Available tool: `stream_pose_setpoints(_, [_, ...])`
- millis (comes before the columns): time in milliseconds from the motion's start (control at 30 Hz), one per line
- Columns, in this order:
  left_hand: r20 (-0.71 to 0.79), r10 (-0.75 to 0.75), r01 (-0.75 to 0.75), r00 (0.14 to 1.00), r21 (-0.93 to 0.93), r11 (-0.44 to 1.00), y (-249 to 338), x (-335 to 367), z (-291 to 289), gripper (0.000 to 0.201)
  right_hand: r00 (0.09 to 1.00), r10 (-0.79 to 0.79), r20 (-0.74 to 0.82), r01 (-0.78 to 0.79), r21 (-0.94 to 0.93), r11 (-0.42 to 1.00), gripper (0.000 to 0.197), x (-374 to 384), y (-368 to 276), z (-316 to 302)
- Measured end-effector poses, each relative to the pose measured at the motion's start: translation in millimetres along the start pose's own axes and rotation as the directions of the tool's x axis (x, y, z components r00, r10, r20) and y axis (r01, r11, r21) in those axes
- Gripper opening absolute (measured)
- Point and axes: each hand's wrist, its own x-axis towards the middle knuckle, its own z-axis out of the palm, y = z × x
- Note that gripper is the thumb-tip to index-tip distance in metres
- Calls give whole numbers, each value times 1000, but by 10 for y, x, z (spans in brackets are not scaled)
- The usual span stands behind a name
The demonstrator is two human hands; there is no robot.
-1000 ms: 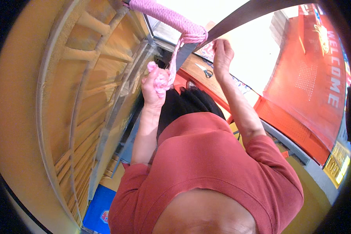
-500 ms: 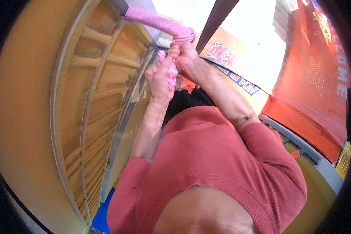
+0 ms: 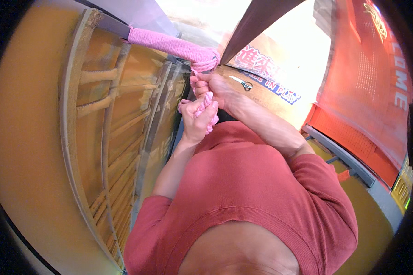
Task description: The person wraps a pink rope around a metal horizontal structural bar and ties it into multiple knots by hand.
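Observation:
Pink rope (image 3: 167,44) is wound in tight coils along a bar at the upper left of centre. Just below the end of that winding, my right hand (image 3: 212,87) is closed on the rope where it leaves the bar. Nearer to me, my left hand (image 3: 195,120) is wrapped round a twisted pink bundle (image 3: 208,110) of the same rope. Some of the bundle sticks out above and below the left fist. The two hands are close together, right above left.
A bamboo-like framed rack (image 3: 108,137) runs along my left. A dark post (image 3: 252,27) slants past the wrapped bar. Scissors (image 3: 244,83) lie on a brown board (image 3: 266,98) beyond my right wrist. Orange perforated panels (image 3: 358,137) stand to the right.
Both hands have come nearer to my body, drawing the rope bundle down with them. The wrapped bar sits lower and further left in view, and the scissors now show.

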Motion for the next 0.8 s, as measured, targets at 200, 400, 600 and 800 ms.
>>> stream_pose_setpoints(200, [-35, -50, 50, 998, 5, 999, 104, -93, -32, 24, 999, -40, 13, 38, 138, 990, 17, 165, 95, 22])
stream_pose_setpoints(400, [-366, -18, -61, 931, -203, 977, 68, -99, 65, 20, 963, -269, -27, 270, 114, 956, 11, 274, 205, 158])
stream_pose_setpoints(600, [-323, -44, -1, 945, -137, 991, 70, -269, 180, 24, 977, -210, -32, 209, -18, 978, 13, 54, 248, 90])
stream_pose_setpoints(800, [-11, -107, 107, 994, 64, 992, 251, 72, 460, 24, 986, 92, 140, -45, -309, 950, 21, -100, -252, -191])
